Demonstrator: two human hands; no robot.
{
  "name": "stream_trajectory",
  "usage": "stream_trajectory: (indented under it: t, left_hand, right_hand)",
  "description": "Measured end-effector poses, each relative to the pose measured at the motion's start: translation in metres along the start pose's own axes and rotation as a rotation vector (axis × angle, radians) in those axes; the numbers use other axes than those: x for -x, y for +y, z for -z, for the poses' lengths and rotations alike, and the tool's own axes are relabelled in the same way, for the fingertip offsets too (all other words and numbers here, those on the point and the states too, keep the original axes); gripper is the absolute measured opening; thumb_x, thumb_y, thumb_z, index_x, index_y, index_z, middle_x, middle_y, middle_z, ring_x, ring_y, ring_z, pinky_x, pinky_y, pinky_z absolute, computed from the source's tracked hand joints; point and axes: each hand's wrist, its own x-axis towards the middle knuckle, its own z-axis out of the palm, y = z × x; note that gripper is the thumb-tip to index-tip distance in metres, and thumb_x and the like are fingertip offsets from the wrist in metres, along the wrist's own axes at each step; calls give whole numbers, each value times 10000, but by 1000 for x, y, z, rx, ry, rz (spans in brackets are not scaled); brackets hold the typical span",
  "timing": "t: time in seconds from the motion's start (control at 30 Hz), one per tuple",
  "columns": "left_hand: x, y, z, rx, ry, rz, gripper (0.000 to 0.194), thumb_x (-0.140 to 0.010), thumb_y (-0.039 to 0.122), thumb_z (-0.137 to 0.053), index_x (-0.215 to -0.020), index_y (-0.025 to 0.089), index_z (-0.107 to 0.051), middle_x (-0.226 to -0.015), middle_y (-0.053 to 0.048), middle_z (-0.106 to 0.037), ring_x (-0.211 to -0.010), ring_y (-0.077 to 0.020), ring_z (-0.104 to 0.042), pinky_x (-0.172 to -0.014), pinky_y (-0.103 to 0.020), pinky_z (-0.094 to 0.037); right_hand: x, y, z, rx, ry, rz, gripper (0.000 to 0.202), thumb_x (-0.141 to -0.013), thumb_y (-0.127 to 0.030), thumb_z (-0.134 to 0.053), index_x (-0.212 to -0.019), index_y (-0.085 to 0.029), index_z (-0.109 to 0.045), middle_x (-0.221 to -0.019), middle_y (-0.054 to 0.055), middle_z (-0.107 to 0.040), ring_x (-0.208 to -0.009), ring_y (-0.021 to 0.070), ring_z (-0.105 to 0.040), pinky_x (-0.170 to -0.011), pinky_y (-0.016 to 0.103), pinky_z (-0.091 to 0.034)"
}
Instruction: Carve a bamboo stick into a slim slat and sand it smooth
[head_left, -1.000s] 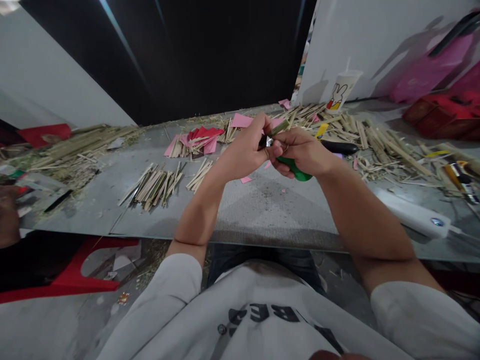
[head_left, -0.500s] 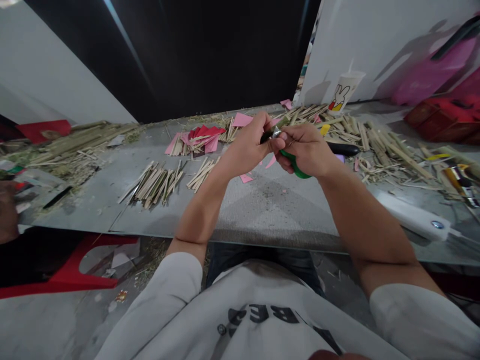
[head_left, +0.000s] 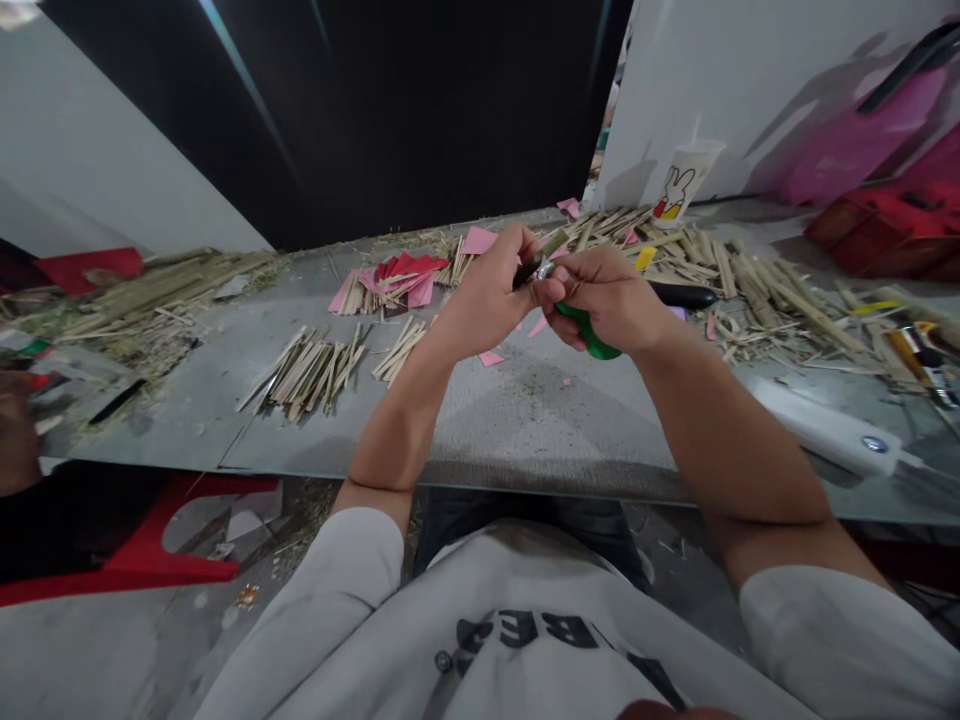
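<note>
My left hand (head_left: 487,295) and my right hand (head_left: 611,295) meet above the table, fingers closed. A green-handled tool (head_left: 594,335) lies in my right hand's curled fingers, its handle showing below them. Between the hands a shiny metal part (head_left: 545,268) catches the light; whether it belongs to that tool I cannot tell. From my left hand's fingers the end of a greenish bamboo strip (head_left: 555,243) sticks up. A dark part beside the metal is mostly hidden by the fingers. Pink paper scraps (head_left: 491,358) lie beneath my hands.
Bundled bamboo sticks (head_left: 311,370) lie left on the grey table (head_left: 555,430), near red and pink folded paper (head_left: 409,275). Rightward are heaped bamboo strips (head_left: 780,300), a black handle (head_left: 682,296), a paper cup (head_left: 684,180) and a white device (head_left: 832,425). Another person's hand (head_left: 16,430) is far left.
Both hands keep their grip and stay together, with only a slight shift of the fingers and the metal part. The whole view has moved very slightly.
</note>
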Motion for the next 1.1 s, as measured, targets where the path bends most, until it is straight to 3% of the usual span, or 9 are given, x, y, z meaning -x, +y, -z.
stream_trajectory:
  t: [0.07, 0.33, 0.5, 0.7, 0.83, 1.1]
  left_hand:
    - [-1, 1, 1, 31, -11, 8, 756, -890, 984, -589, -1028, 255, -444, -962, -15, -456, -894, -190, -533, -811, -370, -485]
    - [0, 18, 8, 34, -143, 64, 769, -846, 970, -692, -982, 266, -414, -926, -8, -469, -839, -188, -477, -747, -351, -455]
    - [-2, 19, 8, 17, -150, 81, 796, -804, 1003, -681, -978, 264, -443, -919, -10, -497, -849, -200, -480, -764, -363, -461]
    - [0, 21, 10, 23, -108, 92, 790, -842, 1025, -587, -971, 254, -476, -903, -12, -508, -826, -189, -478, -753, -352, -431]
    - [0, 19, 11, 58, -103, 101, 796, -829, 1019, -637, -959, 253, -464, -881, 0, -483, -794, -169, -446, -719, -342, -403]
    - [-1, 25, 16, 81, -180, 116, 833, -742, 980, -800, -933, 260, -427, -878, 11, -451, -798, -170, -433, -708, -340, -405]
  right_hand:
    - [0, 2, 0, 0, 8, 22, 419, -1093, -446, -772, -796, -224, -580, -533, -63, -500, -382, 93, -417, -335, 219, -380]
    - [1, 0, 9, 19, -187, -61, 460, -1105, -447, -760, -759, -228, -550, -509, -57, -539, -357, 93, -456, -351, 216, -366]
    - [3, -5, 10, 23, -158, -117, 448, -1085, -446, -788, -763, -227, -568, -520, -38, -549, -372, 107, -467, -353, 237, -374]
    - [3, -5, 3, 58, -51, -58, 484, -1082, -522, -798, -764, -232, -576, -529, -36, -535, -378, 115, -470, -346, 258, -365]
    - [3, -2, 0, 67, -11, -10, 504, -1104, -557, -763, -765, -236, -574, -530, -40, -536, -384, 116, -479, -352, 258, -387]
    - [5, -3, 8, -21, -216, -58, 483, -1085, -533, -807, -789, -215, -597, -526, -37, -590, -364, 109, -492, -362, 233, -411]
